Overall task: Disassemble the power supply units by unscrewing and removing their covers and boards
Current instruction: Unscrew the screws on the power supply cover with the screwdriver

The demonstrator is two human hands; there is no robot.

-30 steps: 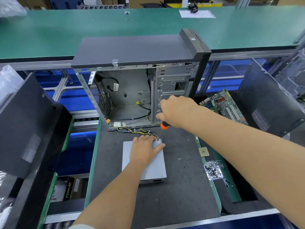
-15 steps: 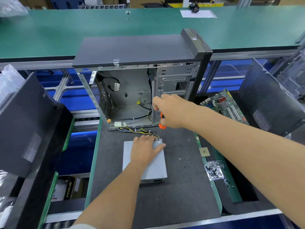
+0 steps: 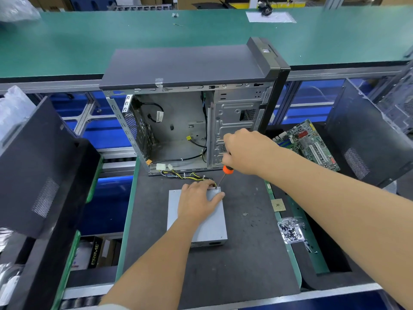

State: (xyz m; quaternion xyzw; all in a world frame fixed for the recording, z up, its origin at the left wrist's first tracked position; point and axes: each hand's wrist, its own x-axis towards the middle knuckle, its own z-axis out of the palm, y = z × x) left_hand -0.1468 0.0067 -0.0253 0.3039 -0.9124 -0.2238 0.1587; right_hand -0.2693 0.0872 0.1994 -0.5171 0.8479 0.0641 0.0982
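One power supply unit lies out of its case, cover still on, left hand pressing it flat while right hand grips the screwdriver on a corner screw just below.

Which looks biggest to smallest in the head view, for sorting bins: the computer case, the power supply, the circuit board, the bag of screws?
1. computer case
2. power supply, partly hidden under the left hand
3. circuit board, close to the power supply in apparent size but farther away, so this order is unsure
4. bag of screws
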